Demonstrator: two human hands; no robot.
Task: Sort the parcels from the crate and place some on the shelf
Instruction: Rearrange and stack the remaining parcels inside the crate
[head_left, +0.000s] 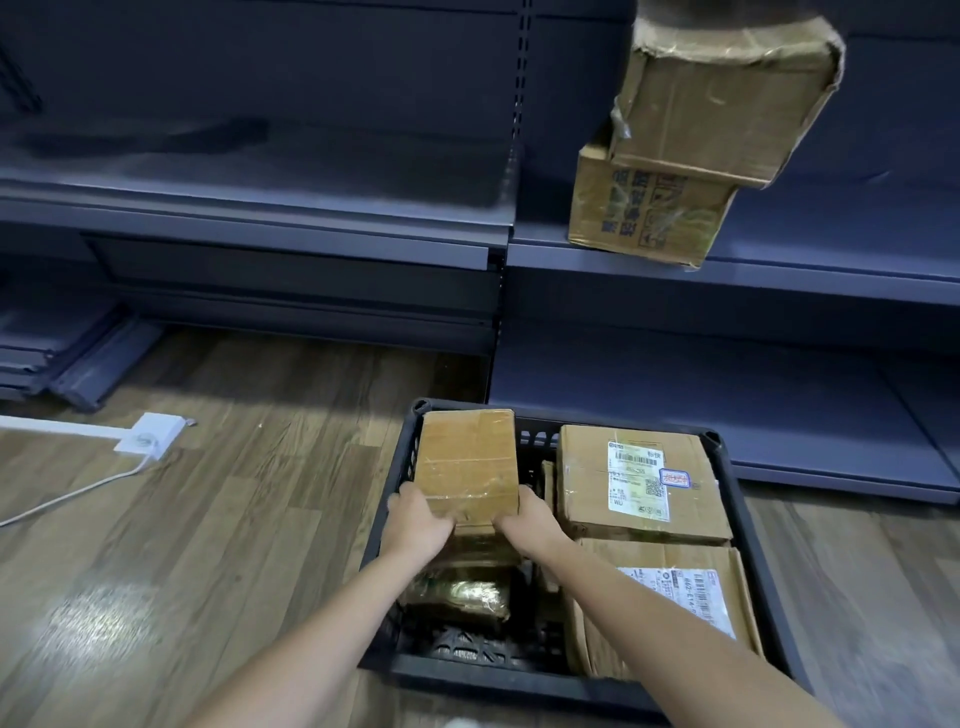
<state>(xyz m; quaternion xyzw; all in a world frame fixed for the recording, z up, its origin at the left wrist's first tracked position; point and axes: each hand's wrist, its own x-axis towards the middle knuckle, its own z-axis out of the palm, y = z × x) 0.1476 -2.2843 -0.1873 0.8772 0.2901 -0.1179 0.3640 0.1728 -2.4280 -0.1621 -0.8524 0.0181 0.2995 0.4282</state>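
A black plastic crate (737, 499) stands on the wooden floor in front of a dark blue shelf unit (831, 280). A taped brown parcel (467, 457) is at the crate's left side, its near end gripped from the left by my left hand (415, 519) and from the right by my right hand (524, 519). Beside it lie a labelled parcel (587, 483) and another labelled parcel (660, 613) nearer to me. A small shiny wrapped parcel (462, 592) lies under my arms. On the shelf, two cardboard boxes are stacked: the lower box (644, 218) and the upper box (722, 98).
A white power adapter (150, 434) with its cable lies on the floor at the left. Loose shelf panels (67, 358) lean at the far left. The left shelf bay (260, 171) stands beside the bay with the boxes.
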